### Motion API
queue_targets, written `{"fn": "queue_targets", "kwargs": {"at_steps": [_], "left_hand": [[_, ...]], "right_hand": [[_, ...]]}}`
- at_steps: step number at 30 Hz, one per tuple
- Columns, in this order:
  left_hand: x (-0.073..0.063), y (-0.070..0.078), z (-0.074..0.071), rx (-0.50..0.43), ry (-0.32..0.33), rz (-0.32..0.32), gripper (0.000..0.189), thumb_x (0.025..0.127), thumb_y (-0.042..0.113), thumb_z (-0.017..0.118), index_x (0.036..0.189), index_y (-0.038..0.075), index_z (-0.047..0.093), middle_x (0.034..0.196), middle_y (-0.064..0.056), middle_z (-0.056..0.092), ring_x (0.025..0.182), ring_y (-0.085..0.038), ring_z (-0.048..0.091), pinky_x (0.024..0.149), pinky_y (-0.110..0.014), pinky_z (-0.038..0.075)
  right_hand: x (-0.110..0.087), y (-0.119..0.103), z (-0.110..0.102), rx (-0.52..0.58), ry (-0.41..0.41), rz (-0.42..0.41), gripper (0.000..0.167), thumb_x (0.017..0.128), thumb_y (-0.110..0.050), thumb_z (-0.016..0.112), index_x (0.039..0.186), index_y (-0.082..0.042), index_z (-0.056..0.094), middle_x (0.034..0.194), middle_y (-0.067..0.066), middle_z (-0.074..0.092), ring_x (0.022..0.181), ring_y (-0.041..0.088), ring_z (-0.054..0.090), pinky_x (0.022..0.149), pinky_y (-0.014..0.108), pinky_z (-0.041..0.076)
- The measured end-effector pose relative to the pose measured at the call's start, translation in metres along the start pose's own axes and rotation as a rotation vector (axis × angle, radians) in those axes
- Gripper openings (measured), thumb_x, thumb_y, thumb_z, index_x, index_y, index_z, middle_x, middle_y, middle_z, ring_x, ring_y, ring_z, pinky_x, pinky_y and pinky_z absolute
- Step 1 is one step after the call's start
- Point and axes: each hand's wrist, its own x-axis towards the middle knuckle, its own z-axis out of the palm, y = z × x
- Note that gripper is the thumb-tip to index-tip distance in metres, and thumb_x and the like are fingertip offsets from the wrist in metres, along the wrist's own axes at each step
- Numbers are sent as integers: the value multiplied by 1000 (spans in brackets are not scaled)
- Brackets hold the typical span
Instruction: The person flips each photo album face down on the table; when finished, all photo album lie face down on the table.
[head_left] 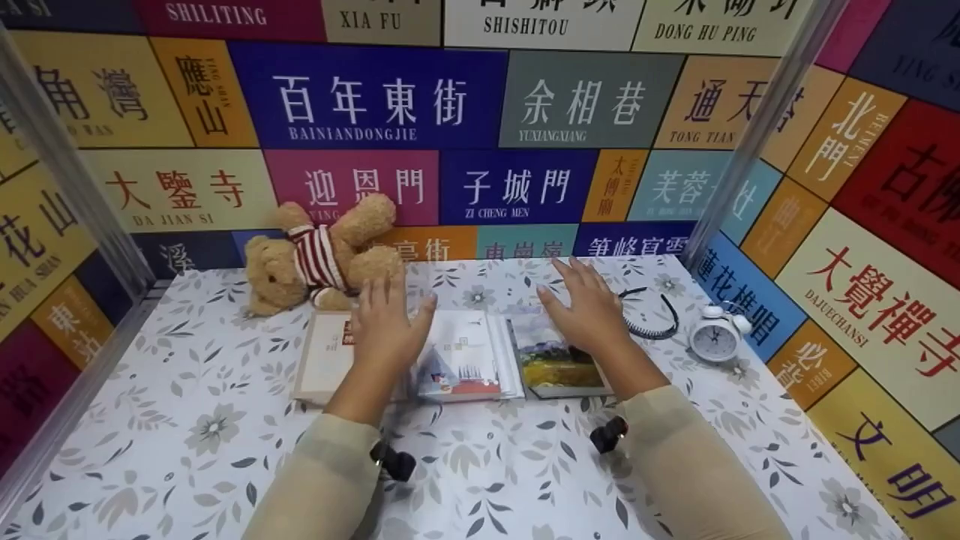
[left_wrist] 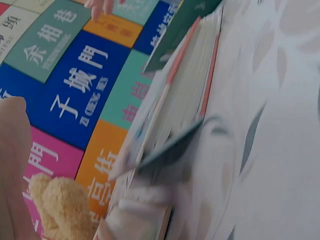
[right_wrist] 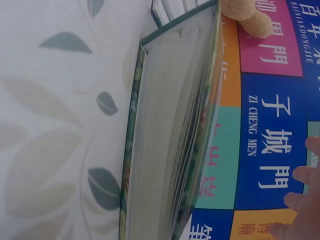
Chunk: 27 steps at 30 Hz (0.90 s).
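Three books lie side by side on the table. At left is a beige book (head_left: 321,360), in the middle a white illustrated book (head_left: 459,356), and at right a book with a painted landscape cover (head_left: 559,367). My left hand (head_left: 390,330), fingers extended, is over the boundary of the beige and white books. My right hand (head_left: 592,311) spreads its fingers above the landscape book's upper right. Neither hand grips anything; whether they touch the covers is unclear. In the right wrist view, the landscape book's page block (right_wrist: 162,125) shows edge-on.
A teddy bear (head_left: 322,255) in a striped shirt lies on its side behind the beige book. To the right are a black toothed headband (head_left: 652,330) and a white alarm clock (head_left: 715,339). Printed wall panels (head_left: 367,94) enclose the floral-covered table (head_left: 217,427).
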Motion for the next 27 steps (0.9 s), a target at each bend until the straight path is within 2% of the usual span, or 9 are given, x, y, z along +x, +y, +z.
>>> {"fn": "queue_targets", "kwargs": {"at_steps": [7, 13, 16, 20, 23, 27], "left_hand": [[-15, 31, 20, -214, -60, 50, 81, 108, 64, 42, 174, 24, 16, 180, -11, 20, 167, -40, 16, 133, -67, 19], [-24, 56, 38, -410, -135, 87, 77, 110, 60, 42, 173, 25, 18, 178, -15, 25, 165, -41, 24, 133, -64, 24], [-27, 66, 47, -467, -177, 89, 75, 111, 59, 40, 174, 26, 17, 178, -16, 25, 164, -42, 26, 132, -64, 26], [-33, 80, 60, -539, -202, 114, 73, 111, 56, 41, 173, 26, 18, 179, -13, 22, 165, -40, 24, 133, -63, 25], [-37, 90, 72, -609, -223, 134, 72, 112, 53, 44, 173, 26, 19, 180, -12, 21, 165, -38, 25, 133, -63, 25], [-38, 100, 90, -676, -251, 102, 72, 112, 51, 46, 173, 23, 21, 178, -14, 25, 163, -38, 31, 131, -61, 30]], "right_hand": [[-9, 20, -15, 168, -47, -8, 81, 104, -78, 32, 171, -32, 28, 180, 10, 22, 166, 42, 22, 128, 75, 22], [-16, 38, -24, 281, -104, 48, 83, 103, -80, 34, 171, -34, 26, 177, 12, 29, 162, 43, 32, 126, 73, 29], [-19, 48, -24, 359, -118, 71, 82, 103, -79, 37, 171, -33, 27, 174, 13, 36, 157, 45, 38, 123, 72, 35], [-22, 64, -20, 482, -110, 90, 82, 105, -74, 41, 169, -24, 33, 169, 18, 42, 152, 46, 46, 121, 67, 42], [-25, 76, -16, 601, -136, 110, 79, 108, -66, 44, 169, -17, 32, 170, 20, 42, 152, 46, 46, 122, 65, 42], [-28, 86, -14, 711, -185, 152, 77, 111, -60, 42, 170, -13, 27, 172, 21, 38, 155, 48, 42, 123, 65, 41]]}}
